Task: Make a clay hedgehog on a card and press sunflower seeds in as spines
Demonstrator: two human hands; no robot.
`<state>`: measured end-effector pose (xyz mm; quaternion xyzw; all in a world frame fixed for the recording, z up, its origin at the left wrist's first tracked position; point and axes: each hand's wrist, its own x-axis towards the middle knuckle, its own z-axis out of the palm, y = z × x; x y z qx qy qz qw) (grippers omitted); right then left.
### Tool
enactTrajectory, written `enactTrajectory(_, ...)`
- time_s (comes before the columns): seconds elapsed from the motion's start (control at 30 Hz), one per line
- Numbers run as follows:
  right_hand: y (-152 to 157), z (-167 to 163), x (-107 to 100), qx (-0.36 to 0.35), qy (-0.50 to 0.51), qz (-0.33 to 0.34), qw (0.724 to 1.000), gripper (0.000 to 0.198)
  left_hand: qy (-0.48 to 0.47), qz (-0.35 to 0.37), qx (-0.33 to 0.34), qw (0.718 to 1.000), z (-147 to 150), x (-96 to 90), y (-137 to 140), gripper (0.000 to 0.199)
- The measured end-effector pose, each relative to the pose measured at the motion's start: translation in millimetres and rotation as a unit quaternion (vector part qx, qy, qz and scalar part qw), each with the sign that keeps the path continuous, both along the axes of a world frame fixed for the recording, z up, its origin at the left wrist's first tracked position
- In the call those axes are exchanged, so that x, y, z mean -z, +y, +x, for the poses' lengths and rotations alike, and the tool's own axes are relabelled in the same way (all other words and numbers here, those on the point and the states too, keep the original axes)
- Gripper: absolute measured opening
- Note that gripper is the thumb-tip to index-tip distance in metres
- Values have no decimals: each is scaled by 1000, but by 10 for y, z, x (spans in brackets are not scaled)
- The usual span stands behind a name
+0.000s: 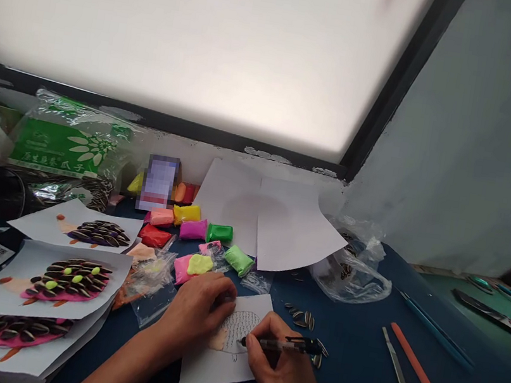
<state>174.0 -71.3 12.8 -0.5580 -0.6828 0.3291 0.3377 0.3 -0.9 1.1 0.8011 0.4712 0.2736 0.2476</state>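
Head view: white paper (202, 372), stroke-filled oval (241, 326).

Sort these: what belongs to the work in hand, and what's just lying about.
Likely belongs:
pen, in the right hand
drawing at its tip
seeds, as on the cards
clay packs

Seemingly just lying about:
white sheets
blue tool

The sheet (209, 373) lay on the table (356, 354), with the left hand (203, 304) at its left edge and the right hand (280, 362) at its right. Behind it were the packets (193, 229), to its left the pictures (89, 304), to its right the loose seeds (300, 318), and farther right two tools (416, 364).
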Motion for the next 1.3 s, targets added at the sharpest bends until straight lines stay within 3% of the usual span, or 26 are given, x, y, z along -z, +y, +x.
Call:
enactTrajectory(1.0,-26,-9,-48,-4,31,-19,999,19,2,6,4,1000,-1,-4,-6,9)
enactTrajectory(1.3,3,39,-19,40,13,33,999,22,8,3,2,1000,-2,-2,6,9)
